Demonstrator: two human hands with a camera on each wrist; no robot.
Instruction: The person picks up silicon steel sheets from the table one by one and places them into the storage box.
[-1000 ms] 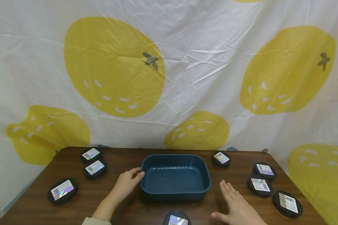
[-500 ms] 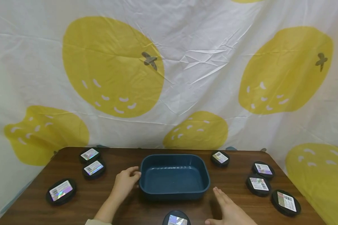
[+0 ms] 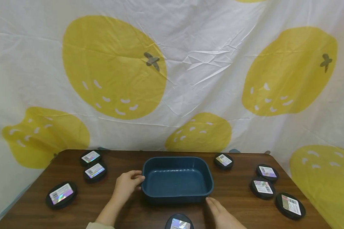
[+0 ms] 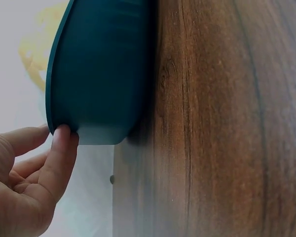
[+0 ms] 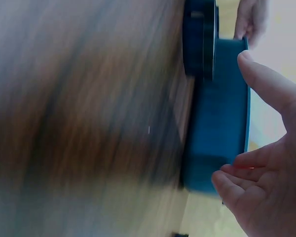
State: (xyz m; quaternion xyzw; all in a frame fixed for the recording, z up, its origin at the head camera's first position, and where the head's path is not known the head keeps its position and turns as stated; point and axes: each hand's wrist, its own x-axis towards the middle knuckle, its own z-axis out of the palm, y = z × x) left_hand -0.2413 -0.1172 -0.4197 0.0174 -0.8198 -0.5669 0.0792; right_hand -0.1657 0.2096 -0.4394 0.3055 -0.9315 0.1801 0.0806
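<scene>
A dark blue rectangular bin (image 3: 176,199) with rounded corners stands on the brown table, with nothing inside. At its left wall, my left hand (image 3: 126,186) pinches the rim; in the left wrist view the thumb lies at the edge and a fingertip presses the outer side of the bin (image 4: 96,74). My right hand (image 3: 222,214) is at the front right corner, fingers extended and fingertips at or touching the wall. In the right wrist view the right hand (image 5: 266,173) has its thumb apart from the fingers. A black round disc (image 3: 179,222) with a shiny label lies in front of the bin.
On the wood-grain table (image 3: 120,162), more labelled black discs lie around: a rear left disc (image 3: 91,157), a front left disc (image 3: 61,195), a rear disc (image 3: 224,161) and several at right, including one disc (image 3: 290,206). A lemon-print cloth (image 3: 189,79) hangs behind.
My right hand has moved left, up to the bin's front right corner. The left thumb came slightly off the rim, then returned to it. The bin and discs stay in place.
</scene>
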